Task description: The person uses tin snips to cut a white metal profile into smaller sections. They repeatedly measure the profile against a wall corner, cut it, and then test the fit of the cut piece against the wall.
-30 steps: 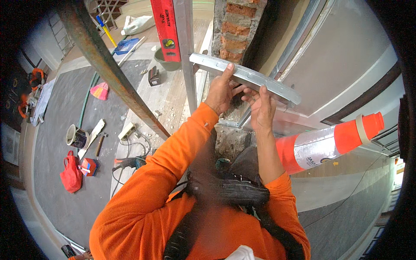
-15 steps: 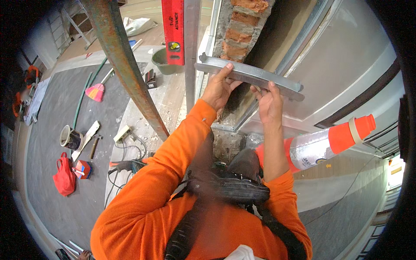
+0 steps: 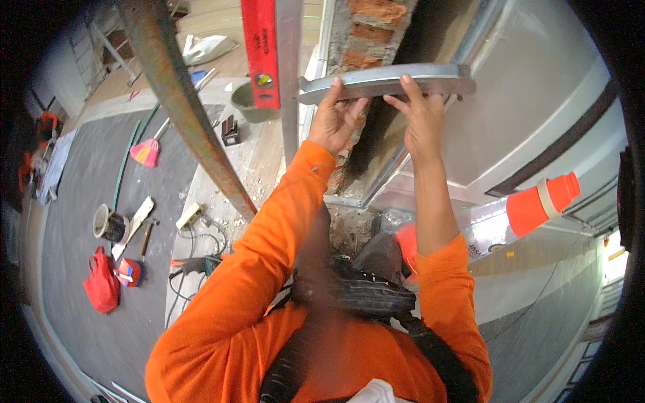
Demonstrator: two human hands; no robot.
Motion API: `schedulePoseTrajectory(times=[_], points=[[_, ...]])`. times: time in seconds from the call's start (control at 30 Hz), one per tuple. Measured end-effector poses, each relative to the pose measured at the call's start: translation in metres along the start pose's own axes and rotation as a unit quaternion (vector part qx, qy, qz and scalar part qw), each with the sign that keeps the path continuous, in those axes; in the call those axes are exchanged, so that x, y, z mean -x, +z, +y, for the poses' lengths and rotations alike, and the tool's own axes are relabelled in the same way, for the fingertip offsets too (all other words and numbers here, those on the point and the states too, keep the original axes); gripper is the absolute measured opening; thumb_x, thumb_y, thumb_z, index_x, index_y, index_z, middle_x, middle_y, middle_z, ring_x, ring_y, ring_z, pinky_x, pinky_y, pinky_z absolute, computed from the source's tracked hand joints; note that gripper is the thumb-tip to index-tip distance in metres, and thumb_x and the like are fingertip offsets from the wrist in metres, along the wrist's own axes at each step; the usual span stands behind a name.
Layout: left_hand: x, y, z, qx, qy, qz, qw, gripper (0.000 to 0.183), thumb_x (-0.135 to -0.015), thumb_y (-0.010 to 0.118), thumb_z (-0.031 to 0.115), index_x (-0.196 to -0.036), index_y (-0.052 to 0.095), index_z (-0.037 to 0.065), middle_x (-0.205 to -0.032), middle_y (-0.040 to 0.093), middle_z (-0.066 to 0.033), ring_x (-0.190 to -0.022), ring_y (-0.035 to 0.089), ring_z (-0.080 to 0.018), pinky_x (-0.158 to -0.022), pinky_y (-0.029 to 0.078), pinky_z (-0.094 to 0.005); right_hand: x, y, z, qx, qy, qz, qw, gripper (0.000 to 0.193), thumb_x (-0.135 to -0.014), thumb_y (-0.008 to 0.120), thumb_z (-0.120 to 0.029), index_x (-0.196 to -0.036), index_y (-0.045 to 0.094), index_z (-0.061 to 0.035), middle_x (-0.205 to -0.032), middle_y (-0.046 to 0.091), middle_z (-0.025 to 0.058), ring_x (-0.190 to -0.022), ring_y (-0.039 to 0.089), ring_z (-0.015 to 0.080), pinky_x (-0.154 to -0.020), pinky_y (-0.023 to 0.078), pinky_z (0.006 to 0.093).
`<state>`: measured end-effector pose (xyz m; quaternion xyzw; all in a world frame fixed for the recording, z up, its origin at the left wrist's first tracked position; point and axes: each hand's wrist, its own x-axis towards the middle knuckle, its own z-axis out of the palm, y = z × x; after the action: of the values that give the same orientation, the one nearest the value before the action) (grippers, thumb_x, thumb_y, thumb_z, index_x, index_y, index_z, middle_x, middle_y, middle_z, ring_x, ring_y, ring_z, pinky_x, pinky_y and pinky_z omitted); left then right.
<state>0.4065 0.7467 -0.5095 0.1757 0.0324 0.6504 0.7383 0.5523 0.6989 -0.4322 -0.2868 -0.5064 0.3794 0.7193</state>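
Observation:
A short length of grey metal channel (image 3: 386, 75) is held up crosswise in front of an opening beside exposed brickwork (image 3: 368, 33). My left hand (image 3: 336, 121) grips the channel near its left part, thumb on the near face and fingers beneath. My right hand (image 3: 421, 117) holds it right of the middle, with a finger on the near face and another stretched out underneath. Just left of the channel's left end stands an upright metal stud (image 3: 289, 74). A red spirit level (image 3: 261, 54) stands against that stud.
A rusty steel post (image 3: 178, 87) slants down at the left. An orange and white traffic cone (image 3: 531, 211) lies at the right by the white wall panel. On the left floor are a hammer (image 3: 146, 240), a red bag (image 3: 102, 282), a broom (image 3: 146, 152) and a power strip (image 3: 190, 215).
The metal channel has risen slightly and swung closer to level in the picture, its right end lifted. Both hands have moved up with it, and my right forearm reaches further forward.

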Motion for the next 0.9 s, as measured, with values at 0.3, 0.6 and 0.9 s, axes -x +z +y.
schedulePoseTrajectory(times=[0.3, 0.6, 0.9], points=[[-0.017, 0.007, 0.004, 0.018, 0.016, 0.03, 0.999, 0.042, -0.094, 0.07, 0.028, -0.123, 0.054, 0.002, -0.128, 0.057, -0.0125, -0.123, 0.055, -0.0278, -0.105, 0.051, -0.038, -0.045, 0.001, 0.005, 0.013, 0.076, 0.013, 0.997, 0.049, -0.085, 0.076, -0.022, -0.121, 0.051, 0.002, -0.11, 0.063, 0.0124, -0.095, 0.066, 0.0215, -0.065, 0.062, 0.0319], [0.003, 0.022, -0.001, 0.033, 0.005, 0.026, 0.999, 0.044, -0.093, 0.071, 0.031, -0.123, 0.055, 0.003, -0.129, 0.055, -0.0113, -0.123, 0.055, -0.0289, -0.1, 0.056, -0.044, -0.042, 0.002, -0.006, 0.017, 0.071, -0.012, 0.997, 0.046, -0.084, 0.076, -0.025, -0.116, 0.056, 0.0022, -0.107, 0.064, 0.0117, -0.095, 0.066, 0.0206, -0.066, 0.061, 0.0328], [0.076, -0.012, -0.003, -0.134, -0.034, 0.011, 0.99, 0.052, -0.096, 0.065, 0.042, -0.131, 0.05, 0.007, -0.127, 0.054, -0.0114, -0.124, 0.052, -0.031, -0.107, 0.048, -0.047, 0.048, -0.037, 0.033, -0.088, 0.118, 0.041, 0.988, 0.032, -0.089, 0.068, -0.018, -0.114, 0.057, -0.0008, -0.107, 0.064, 0.0117, -0.098, 0.066, 0.0233, -0.069, 0.062, 0.0378]])
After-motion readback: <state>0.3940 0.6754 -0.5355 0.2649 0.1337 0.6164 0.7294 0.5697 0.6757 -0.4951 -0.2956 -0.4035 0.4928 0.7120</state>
